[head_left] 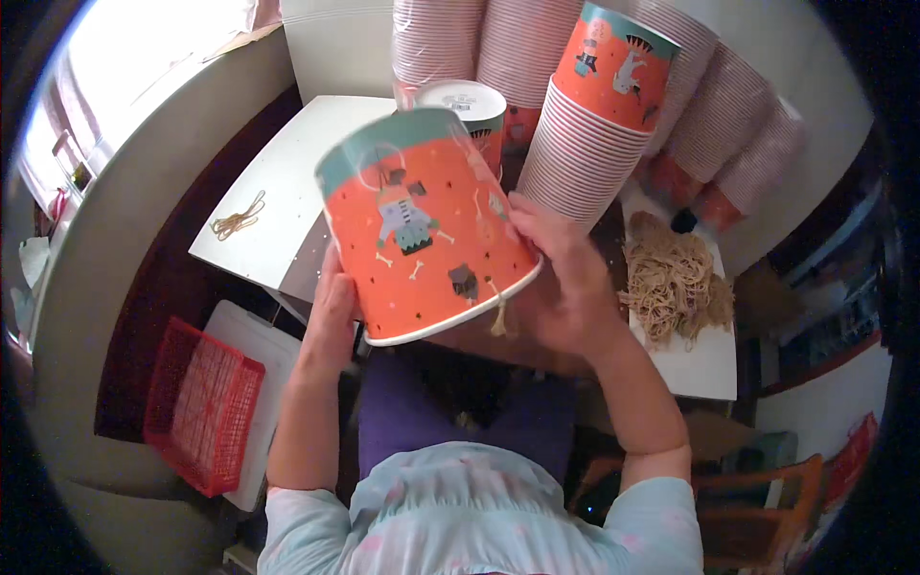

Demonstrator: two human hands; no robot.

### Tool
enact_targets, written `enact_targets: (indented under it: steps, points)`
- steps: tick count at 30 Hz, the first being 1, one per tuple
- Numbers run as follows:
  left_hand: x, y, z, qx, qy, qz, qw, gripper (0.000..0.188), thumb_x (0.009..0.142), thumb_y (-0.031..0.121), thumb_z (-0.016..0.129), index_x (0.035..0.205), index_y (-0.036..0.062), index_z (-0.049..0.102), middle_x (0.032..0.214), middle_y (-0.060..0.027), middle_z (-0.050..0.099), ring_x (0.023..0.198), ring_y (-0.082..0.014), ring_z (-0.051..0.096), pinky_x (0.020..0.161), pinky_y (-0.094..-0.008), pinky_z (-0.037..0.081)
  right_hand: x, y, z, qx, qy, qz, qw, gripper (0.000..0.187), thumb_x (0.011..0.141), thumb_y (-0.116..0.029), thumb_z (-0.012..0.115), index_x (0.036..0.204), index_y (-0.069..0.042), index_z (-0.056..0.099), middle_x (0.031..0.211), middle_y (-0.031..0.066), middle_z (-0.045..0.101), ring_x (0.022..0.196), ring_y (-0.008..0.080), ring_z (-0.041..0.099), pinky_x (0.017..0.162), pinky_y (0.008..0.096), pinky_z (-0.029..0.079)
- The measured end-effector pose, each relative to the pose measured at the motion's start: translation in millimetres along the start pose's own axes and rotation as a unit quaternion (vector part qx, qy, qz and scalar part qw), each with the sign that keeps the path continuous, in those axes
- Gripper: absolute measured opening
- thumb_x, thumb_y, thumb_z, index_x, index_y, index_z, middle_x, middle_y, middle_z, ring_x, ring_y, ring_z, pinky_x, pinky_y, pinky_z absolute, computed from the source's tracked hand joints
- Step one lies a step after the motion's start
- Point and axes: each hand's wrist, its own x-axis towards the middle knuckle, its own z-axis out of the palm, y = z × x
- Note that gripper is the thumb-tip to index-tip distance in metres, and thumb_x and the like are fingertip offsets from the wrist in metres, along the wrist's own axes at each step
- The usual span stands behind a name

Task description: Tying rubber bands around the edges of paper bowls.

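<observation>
A large orange paper bucket (422, 240) with a teal band and cartoon figures is held up in front of me, tilted, its white rolled rim downward. My left hand (333, 307) grips its lower left side near the rim. On the other side my right hand (565, 273) has its fingers against the bucket wall; part of this hand is blurred. A short tan cord end (499, 316) hangs at the rim near my right hand. What lies inside the bucket is hidden.
Behind stand a nested stack of upturned buckets (585, 144), another upturned bucket (465, 101) and tall wrapped stacks (522, 48). Tan cords (676, 278) lie heaped on the right white tabletop, a few cords (238, 218) on the left one. A red basket (201, 402) stands low left.
</observation>
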Motion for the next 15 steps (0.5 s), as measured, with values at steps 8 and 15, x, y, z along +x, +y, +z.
enact_targets:
  steps: [8, 15]
  points:
    - [112, 46, 13, 0.174, -0.074, 0.299, 0.935, 0.106, 0.072, 0.042, 0.076, 0.148, 0.0095, 0.011, 0.143, -0.0189, 0.033, 0.134, -0.0302, 0.032, 0.11, -0.0434, 0.025, 68, 42, 8, 0.412, 0.003, 0.203, 0.888, 0.08, 0.083, -0.029, 0.068, 0.141, 0.003, 0.025, 0.138, 0.0172, 0.039, 0.128, 0.0261, 0.039, 0.107, 0.0375, 0.031]
    - [206, 17, 8, 0.257, -0.083, 0.191, 0.944, 0.118, 0.067, 0.043, 0.08, 0.148, 0.0089, 0.001, 0.145, -0.023, 0.029, 0.134, -0.0316, 0.031, 0.11, -0.0431, 0.027, 103, 102, 51, 0.282, 0.013, 0.239, 0.929, 0.077, 0.082, -0.028, 0.071, 0.138, 0.004, 0.028, 0.132, 0.0192, 0.047, 0.122, 0.028, 0.047, 0.103, 0.0377, 0.039]
